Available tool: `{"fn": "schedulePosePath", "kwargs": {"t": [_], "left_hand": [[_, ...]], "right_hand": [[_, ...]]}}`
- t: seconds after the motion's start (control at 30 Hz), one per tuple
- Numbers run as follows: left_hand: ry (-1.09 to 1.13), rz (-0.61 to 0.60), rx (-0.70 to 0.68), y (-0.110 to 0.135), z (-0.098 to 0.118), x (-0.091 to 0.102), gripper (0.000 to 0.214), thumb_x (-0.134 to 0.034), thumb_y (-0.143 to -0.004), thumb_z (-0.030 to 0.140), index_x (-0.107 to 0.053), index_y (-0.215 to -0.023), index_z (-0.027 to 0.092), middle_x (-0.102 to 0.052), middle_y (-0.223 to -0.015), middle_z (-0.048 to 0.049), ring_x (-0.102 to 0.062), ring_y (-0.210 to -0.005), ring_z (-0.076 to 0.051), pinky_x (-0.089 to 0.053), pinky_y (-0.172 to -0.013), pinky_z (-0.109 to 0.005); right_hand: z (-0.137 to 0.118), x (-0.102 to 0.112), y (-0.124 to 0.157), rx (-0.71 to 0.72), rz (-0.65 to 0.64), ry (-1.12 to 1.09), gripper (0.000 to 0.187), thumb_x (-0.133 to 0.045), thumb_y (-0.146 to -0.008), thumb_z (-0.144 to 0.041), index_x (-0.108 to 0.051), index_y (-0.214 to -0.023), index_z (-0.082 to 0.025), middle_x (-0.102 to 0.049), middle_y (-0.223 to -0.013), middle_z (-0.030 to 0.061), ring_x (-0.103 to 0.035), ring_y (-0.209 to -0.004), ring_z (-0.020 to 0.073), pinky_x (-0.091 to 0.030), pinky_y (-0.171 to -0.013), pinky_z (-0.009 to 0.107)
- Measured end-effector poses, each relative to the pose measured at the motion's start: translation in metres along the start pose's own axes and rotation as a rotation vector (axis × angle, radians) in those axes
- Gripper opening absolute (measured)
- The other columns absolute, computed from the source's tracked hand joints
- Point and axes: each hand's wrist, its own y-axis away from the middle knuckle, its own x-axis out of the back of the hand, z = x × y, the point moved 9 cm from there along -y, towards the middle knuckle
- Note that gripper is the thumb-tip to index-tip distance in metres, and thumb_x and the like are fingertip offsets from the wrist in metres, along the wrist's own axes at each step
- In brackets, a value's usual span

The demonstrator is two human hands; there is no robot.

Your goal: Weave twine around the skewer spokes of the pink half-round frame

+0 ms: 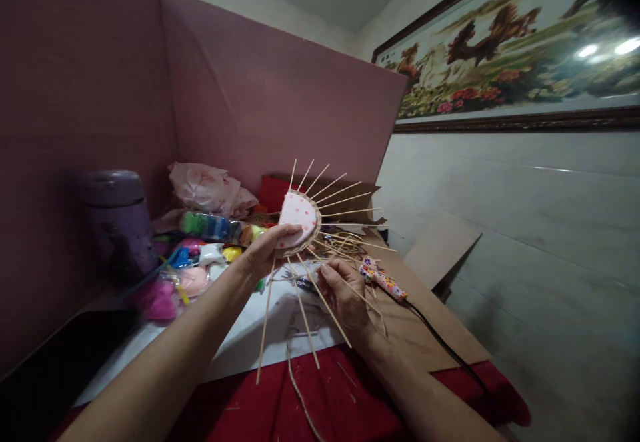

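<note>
My left hand [271, 247] grips the lower left of a half-round basket base [299, 217], thumb on its white fabric with pink dots. Brown twine is wound around the curved edge, and thin wooden sticks [307, 322] fan out from it. Just below and to the right, my right hand [346, 295] has its fingers pinched together on a thin strand of twine beside the lower sticks. Its fingertips are partly hidden by the sticks. A length of twine [301, 399] hangs below toward the red cloth.
Right of my hands, a floral-patterned tool [384, 280] with a black cord lies on brown cardboard [425, 335]. Loose twine [345, 245] is heaped behind. Bagged coloured clay [193, 281] and a purple flask [119, 225] stand left. Red cloth [250, 405] covers the near edge.
</note>
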Motion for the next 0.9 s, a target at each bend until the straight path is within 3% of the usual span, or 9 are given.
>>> {"fn": "schedulePosePath", "kwargs": {"t": [0.27, 0.4, 0.57, 0.7, 0.77, 0.83, 0.9], "left_hand": [[0.008, -0.004, -0.001, 0.002, 0.002, -0.002, 0.016, -0.056, -0.073, 0.018, -0.064, -0.081, 0.006, -0.069, -0.068, -0.0099, -0.064, -0.057, -0.017, -0.052, -0.053, -0.026], [-0.021, 0.053, 0.002, 0.002, 0.006, 0.006, 0.017, -0.055, -0.074, 0.019, -0.064, -0.077, 0.006, -0.068, -0.064, -0.0100, -0.062, -0.052, -0.016, -0.050, -0.048, -0.024], [0.016, 0.093, -0.060, 0.002, 0.018, 0.016, 0.018, -0.057, -0.070, 0.017, -0.063, -0.084, 0.007, -0.069, -0.069, -0.0101, -0.064, -0.058, -0.018, -0.054, -0.058, -0.029], [0.044, 0.127, -0.054, 0.004, 0.023, 0.020, 0.017, -0.056, -0.070, 0.018, -0.062, -0.082, 0.008, -0.067, -0.063, -0.0094, -0.063, -0.055, -0.017, -0.052, -0.055, -0.027], [0.054, 0.155, -0.075, 0.005, 0.026, 0.022, 0.016, -0.056, -0.070, 0.019, -0.062, -0.080, 0.009, -0.067, -0.061, -0.0084, -0.062, -0.054, -0.016, -0.052, -0.054, -0.026], [0.040, 0.155, -0.100, 0.004, 0.027, 0.022, 0.015, -0.057, -0.068, 0.020, -0.061, -0.078, 0.009, -0.066, -0.061, -0.0081, -0.061, -0.054, -0.016, -0.052, -0.054, -0.026], [-0.002, 0.129, -0.150, 0.001, 0.029, 0.020, 0.017, -0.059, -0.066, 0.020, -0.062, -0.078, 0.008, -0.066, -0.062, -0.0080, -0.061, -0.054, -0.015, -0.051, -0.052, -0.025]], "right_hand": [[0.003, 0.003, 0.002, -0.011, 0.024, 0.031, 0.024, -0.062, -0.073, -0.038, -0.052, -0.064, -0.018, -0.044, -0.054, -0.0054, -0.032, -0.043, 0.0055, -0.025, -0.042, 0.020], [0.010, 0.006, 0.003, -0.063, -0.001, 0.042, 0.016, -0.066, -0.069, -0.033, -0.060, -0.073, -0.019, -0.047, -0.054, -0.0055, -0.034, -0.043, 0.0061, -0.027, -0.042, 0.020], [0.008, 0.035, 0.002, -0.045, 0.186, 0.080, 0.019, -0.068, -0.066, -0.033, -0.061, -0.076, -0.019, -0.052, -0.057, -0.0039, -0.038, -0.044, 0.0065, -0.027, -0.041, 0.019], [-0.012, 0.070, 0.013, 0.067, 0.488, 0.056, 0.024, -0.057, -0.076, -0.044, -0.058, -0.073, -0.020, -0.051, -0.061, -0.0023, -0.042, -0.047, 0.0075, -0.029, -0.042, 0.019], [-0.032, 0.079, 0.024, 0.192, 0.605, 0.117, 0.028, -0.049, -0.081, -0.046, -0.057, -0.073, -0.020, -0.051, -0.064, -0.0009, -0.045, -0.052, 0.0096, -0.034, -0.047, 0.022], [-0.059, 0.074, 0.033, 0.384, 0.600, 0.303, 0.029, -0.042, -0.085, -0.044, -0.058, -0.076, -0.021, -0.054, -0.072, 0.0018, -0.051, -0.063, 0.0133, -0.040, -0.057, 0.026], [-0.082, 0.053, 0.039, 0.595, 0.466, 0.554, 0.031, -0.037, -0.088, -0.041, -0.061, -0.083, -0.022, -0.055, -0.086, 0.0051, -0.053, -0.082, 0.0183, -0.041, -0.074, 0.034]]}}
